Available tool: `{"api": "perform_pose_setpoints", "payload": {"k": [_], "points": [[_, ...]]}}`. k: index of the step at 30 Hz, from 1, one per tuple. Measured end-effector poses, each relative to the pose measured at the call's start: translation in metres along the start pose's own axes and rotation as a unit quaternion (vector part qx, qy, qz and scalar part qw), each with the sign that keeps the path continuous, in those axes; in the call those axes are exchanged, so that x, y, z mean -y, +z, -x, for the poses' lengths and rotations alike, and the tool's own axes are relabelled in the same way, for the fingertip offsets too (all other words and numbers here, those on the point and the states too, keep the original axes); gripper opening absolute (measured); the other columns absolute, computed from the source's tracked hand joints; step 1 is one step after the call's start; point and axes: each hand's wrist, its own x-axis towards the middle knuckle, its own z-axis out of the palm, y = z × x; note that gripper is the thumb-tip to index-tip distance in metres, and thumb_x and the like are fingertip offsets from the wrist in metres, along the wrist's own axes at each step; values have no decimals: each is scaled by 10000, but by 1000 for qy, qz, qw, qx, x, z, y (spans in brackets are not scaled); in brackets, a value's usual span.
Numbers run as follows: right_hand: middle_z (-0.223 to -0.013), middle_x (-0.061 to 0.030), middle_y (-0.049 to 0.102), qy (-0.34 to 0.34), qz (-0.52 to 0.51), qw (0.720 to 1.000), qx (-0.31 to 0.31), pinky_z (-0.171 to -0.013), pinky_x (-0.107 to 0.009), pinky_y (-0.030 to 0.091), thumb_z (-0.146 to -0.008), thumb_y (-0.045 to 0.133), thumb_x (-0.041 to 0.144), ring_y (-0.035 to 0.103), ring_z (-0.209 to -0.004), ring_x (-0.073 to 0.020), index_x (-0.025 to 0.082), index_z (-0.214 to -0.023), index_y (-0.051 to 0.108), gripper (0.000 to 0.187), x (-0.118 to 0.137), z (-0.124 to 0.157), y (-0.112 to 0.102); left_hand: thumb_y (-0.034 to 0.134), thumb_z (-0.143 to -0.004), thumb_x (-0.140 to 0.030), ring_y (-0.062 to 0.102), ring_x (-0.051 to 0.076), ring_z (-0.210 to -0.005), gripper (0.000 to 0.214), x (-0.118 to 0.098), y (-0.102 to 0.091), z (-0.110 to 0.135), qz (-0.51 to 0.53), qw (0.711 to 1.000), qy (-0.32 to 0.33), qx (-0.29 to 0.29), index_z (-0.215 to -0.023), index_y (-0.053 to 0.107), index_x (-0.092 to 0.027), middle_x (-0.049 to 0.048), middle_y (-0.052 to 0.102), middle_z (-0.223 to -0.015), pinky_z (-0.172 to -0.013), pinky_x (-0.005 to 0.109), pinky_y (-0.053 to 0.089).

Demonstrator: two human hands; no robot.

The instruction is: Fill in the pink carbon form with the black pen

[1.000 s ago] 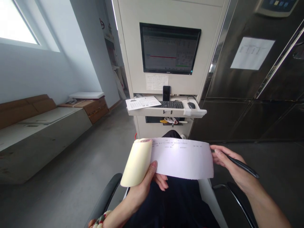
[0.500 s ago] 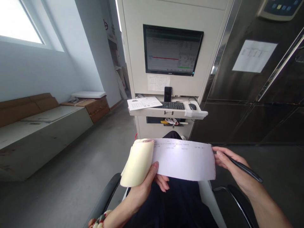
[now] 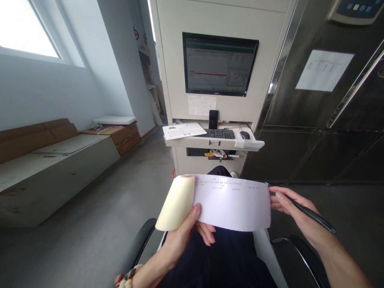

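Over my lap, my left hand point(image 3: 186, 225) is closed on a paper form pad, its thumb pressing the front and its other fingers behind. The pad shows a white printed sheet point(image 3: 232, 206) stretched out to the right and a pale yellow sheet point(image 3: 175, 204) folded over at the left. A small tick-like mark is near the top of the white sheet. My right hand point(image 3: 295, 208) grips a black pen point(image 3: 313, 217), whose tip points left at the white sheet's upper right corner. Those fingertips are right beside the sheet's edge; I cannot tell whether they touch it.
Ahead, a pull-out shelf point(image 3: 192, 142) carries a keyboard point(image 3: 220, 134), a mouse point(image 3: 244, 135), a phone point(image 3: 213, 119) and printed papers point(image 3: 183, 131). A monitor point(image 3: 220, 64) is set above. Chair armrests point(image 3: 136, 250) flank my lap. Boxes point(image 3: 124, 138) lie left.
The yellow sheet's lower edge has risen slightly and looks smoother. My right hand has shifted a little to the right and down with the pen. The camera view has moved slightly.
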Motion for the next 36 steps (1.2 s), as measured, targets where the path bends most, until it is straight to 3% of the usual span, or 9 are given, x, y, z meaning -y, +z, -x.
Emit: {"api": "perform_pose_setpoints", "payload": {"k": [13,23,28,36], "points": [[-975,-127,742,15,25,999,34,-853,-392,574,-848,641,569,712,-890,-273,169,-1174,616,517,-5,0,-6,475,-930,-618,626,172,-490,661,4,-6,1,68,992,3,108,-727,744,-49,146,667,-580,-487,213,484],[-918,-114,740,11,6,1000,12,-813,-377,579,-800,687,582,704,-842,-261,169,-1135,642,534,-2,1,-2,464,-957,-562,645,175,-527,619,0,-4,1,42,995,5,93,-736,745,-57,140,683,-617,-528,215,514],[-1069,-82,710,-6,59,998,-26,-804,-321,574,-788,687,597,663,-915,-238,212,-1115,668,506,-7,-1,-5,410,-993,-509,653,171,-554,610,1,-4,3,11,997,4,70,-744,745,-64,133,689,-639,-562,217,520],[-1160,-87,681,-6,77,997,-20,-813,-337,586,-819,658,587,655,-953,-254,223,-1196,649,524,-12,-3,-9,431,-979,-526,653,199,-562,611,1,-2,4,-4,999,8,44,-747,741,-53,160,689,-654,-555,250,514]]}}
